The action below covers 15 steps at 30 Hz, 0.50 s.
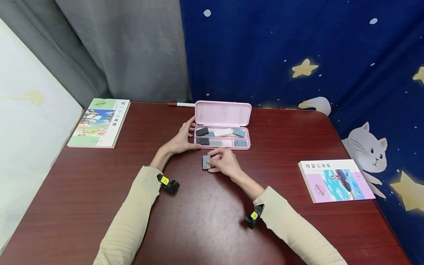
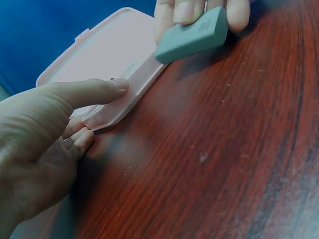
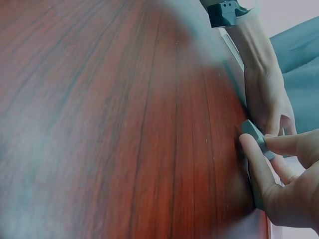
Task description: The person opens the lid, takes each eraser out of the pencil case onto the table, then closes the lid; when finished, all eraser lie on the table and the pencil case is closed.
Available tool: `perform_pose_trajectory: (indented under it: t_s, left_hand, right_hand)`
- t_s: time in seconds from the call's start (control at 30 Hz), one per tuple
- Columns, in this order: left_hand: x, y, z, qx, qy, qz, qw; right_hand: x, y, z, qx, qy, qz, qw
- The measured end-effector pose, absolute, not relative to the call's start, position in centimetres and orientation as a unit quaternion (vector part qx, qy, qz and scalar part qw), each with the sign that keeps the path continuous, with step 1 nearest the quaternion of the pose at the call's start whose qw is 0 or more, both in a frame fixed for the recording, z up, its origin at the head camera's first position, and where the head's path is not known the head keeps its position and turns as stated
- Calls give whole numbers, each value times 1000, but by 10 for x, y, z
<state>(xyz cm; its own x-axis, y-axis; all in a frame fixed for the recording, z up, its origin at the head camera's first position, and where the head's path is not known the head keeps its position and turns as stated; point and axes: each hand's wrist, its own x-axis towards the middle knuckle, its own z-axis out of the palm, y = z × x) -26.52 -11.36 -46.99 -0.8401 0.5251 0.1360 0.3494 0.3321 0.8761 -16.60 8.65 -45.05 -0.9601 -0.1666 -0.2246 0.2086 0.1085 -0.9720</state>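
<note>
Near the pink pencil case (image 1: 222,115), the right hand (image 1: 225,162) pinches a gray eraser (image 1: 205,163), likely light and rubbery, best held by its sides; the spread left hand (image 1: 180,140) touches the case.

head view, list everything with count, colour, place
table: 1, brown, centre
case: 1, pink, table's far side
blocks: at least 6, black, white, grey, inside case
held block: 1, grey, near case
pen: 1, white, brown, table's far edge
green book: 1, green, white, left
purple book: 1, purple, white, right
grey curtain: 1, grey, back left
blue curtain: 1, blue, printed, back right
white surface: 1, white, left edge
wrist cameras: 2, black, foreground
sleeves: 2, cream, foreground
left hand: 1, case's left end
right hand: 1, pinching held block
</note>
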Motion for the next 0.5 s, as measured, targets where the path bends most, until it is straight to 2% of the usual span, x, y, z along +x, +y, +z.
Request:
perform_pose_trajectory:
  t_s: [0.5]
  left_hand:
    - [-267, -117, -468, 285, 796, 525, 95]
  right_hand:
    - [-172, 71, -446, 6, 770, -626, 123]
